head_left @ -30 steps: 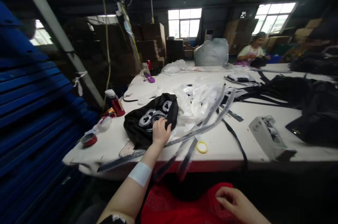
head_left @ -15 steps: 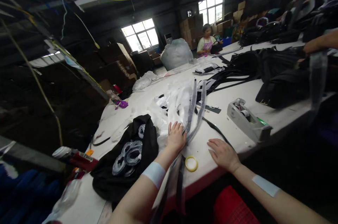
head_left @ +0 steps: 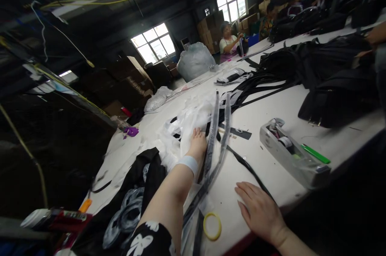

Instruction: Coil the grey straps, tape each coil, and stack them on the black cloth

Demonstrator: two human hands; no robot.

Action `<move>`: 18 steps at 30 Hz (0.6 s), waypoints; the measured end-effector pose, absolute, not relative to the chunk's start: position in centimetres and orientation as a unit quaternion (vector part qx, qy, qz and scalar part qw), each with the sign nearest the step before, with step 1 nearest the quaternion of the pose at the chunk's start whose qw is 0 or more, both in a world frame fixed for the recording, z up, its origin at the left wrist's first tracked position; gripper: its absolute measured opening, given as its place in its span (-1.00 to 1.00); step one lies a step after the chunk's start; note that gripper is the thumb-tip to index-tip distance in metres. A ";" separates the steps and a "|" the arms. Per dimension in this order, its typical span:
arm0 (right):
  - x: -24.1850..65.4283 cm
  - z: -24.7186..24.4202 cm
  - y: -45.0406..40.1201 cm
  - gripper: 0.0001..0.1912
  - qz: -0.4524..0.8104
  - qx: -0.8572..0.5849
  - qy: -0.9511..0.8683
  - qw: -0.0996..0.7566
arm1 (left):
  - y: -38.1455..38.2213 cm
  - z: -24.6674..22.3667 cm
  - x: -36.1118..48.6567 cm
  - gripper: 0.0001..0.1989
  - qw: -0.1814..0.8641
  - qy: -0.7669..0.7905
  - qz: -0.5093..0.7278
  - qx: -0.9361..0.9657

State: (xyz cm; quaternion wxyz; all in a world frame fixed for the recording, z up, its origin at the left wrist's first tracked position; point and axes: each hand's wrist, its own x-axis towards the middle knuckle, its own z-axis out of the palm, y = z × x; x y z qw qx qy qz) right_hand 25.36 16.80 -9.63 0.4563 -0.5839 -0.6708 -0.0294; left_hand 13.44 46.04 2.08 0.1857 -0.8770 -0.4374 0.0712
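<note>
Tape dispenser [head_left: 291, 157] stands at right, green stick [head_left: 315, 153] just beside it. White-capped red bottle [head_left: 70, 216] at lower left. Background: bulging grey sack [head_left: 196, 62], co-worker [head_left: 229, 45] near it, bright window [head_left: 153, 42].

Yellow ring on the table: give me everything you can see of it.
The yellow ring is a narrow, round band with a pale, open-looking centre. Its surface looks smooth, perhaps plastic; no markings can be made out. It lies flat on the white tabletop, close to the front edge, and looks whole. A dark strip runs just left of it; whether they touch is unclear. The right hand is to its right, not touching it.
</note>
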 end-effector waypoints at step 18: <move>25.4 -9.8 17.0 -0.64 -0.048 -0.583 -0.660 0.470 | 48.3 3.4 11.0 -0.65 0.212 -0.443 0.054 -0.870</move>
